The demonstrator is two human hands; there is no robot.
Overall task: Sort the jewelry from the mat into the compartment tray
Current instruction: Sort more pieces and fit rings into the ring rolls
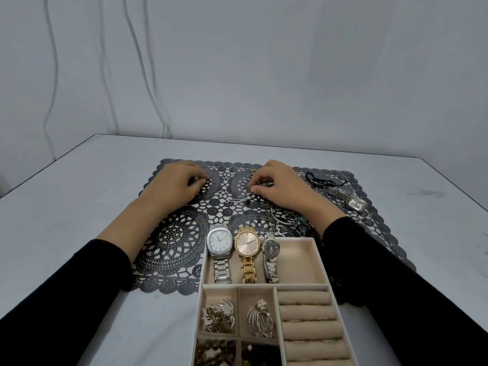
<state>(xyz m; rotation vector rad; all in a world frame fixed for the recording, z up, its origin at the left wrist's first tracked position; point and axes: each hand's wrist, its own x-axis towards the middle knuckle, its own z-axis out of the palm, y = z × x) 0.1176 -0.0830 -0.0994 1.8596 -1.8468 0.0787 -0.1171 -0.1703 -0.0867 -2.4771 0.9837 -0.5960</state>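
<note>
Starting at the left edge of the worktop (79,207), we see our left hand (179,184) resting on the far left part of the black lace mat (171,241), fingers curled down to its surface. We cannot tell whether this grip has anything in it. The compartment tray (298,260) sits at the worktop's near edge, its far end overlapping the mat. Its long far compartment holds three watches side by side: a silver watch (220,241), a gold watch (247,245) and a small dark-dial watch (270,247), their heads leaning on the far rim. Nearer us, small compartments hold brooches (260,320), with ring rolls (306,313) to their right. Past the mat's middle, our right hand (280,184) has fingers and thumb drawn together, the grip narrow, pinching a small ring (247,190) that lies on the mat. Between that hand and the tray lies a tangle of silver jewelry (287,220). Toward the worktop's right edge, a black cord (317,179) and a rectangular watch (356,203) lie on the mat.
</note>
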